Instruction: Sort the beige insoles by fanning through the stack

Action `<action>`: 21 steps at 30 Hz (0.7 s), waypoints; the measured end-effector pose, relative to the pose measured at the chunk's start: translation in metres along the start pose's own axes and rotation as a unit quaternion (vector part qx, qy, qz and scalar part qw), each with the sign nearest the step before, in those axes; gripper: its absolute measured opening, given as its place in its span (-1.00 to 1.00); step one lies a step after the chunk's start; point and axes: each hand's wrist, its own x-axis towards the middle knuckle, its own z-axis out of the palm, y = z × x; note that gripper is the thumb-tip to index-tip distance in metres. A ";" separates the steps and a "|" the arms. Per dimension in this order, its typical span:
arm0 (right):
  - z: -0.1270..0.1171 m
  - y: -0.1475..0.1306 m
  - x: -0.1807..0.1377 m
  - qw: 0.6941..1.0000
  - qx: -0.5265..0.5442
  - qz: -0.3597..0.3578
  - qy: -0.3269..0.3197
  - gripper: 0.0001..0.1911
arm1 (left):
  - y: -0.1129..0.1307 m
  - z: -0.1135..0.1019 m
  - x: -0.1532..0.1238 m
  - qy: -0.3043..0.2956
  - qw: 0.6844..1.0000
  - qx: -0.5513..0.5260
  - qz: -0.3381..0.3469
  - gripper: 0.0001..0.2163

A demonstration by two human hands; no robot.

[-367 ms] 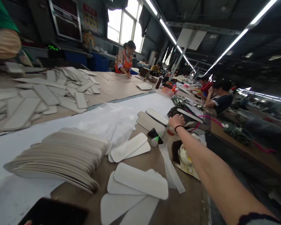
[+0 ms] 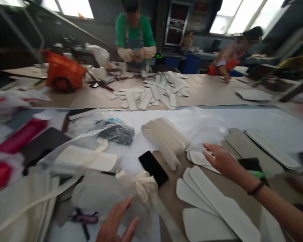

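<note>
My right hand (image 2: pixel 223 163) is over a few pale round-ended strips (image 2: pixel 200 158), fingers stretched out and somewhat apart; I cannot tell if it touches them. Below it, several larger pale strips (image 2: pixel 217 195) lie fanned out on the table. My left hand (image 2: pixel 117 222) is at the bottom edge, thumb and fingers spread, with nothing in it. Just beyond it sits a stack of grey-white pieces (image 2: pixel 98 190) partly under clear plastic, beside a cream ribbon-like band (image 2: pixel 143 185). Between my hands and farther off lie a black phone (image 2: pixel 154 168) and a fanned stack of beige strips (image 2: pixel 164 137).
At left are a plastic-wrapped pale stack (image 2: pixel 88 158), a magenta roll (image 2: pixel 22 134) and small scissors-like tool (image 2: pixel 84 218). Across the table lie a pile of pale strips (image 2: pixel 156 90) and an orange bag (image 2: pixel 63 72). Two people work at the far side.
The view has swung left. My right hand has come back from the dark pieces at the far right to the pale strips. My left hand now shows fully, fingers spread.
</note>
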 end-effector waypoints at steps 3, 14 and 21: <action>0.036 -0.080 0.000 0.978 0.089 -0.165 -0.093 -0.68 | 0.006 -0.019 -0.014 0.013 0.997 0.001 -0.072 -0.64; 0.099 -0.287 -0.022 0.936 -0.010 -0.253 -0.246 -0.49 | -0.013 -0.024 -0.047 0.189 0.785 -0.331 -0.488 -0.30; 0.122 -0.305 -0.068 0.937 -0.041 -0.208 -0.277 -0.67 | -0.022 -0.006 -0.039 0.191 0.693 -0.516 -0.466 -0.30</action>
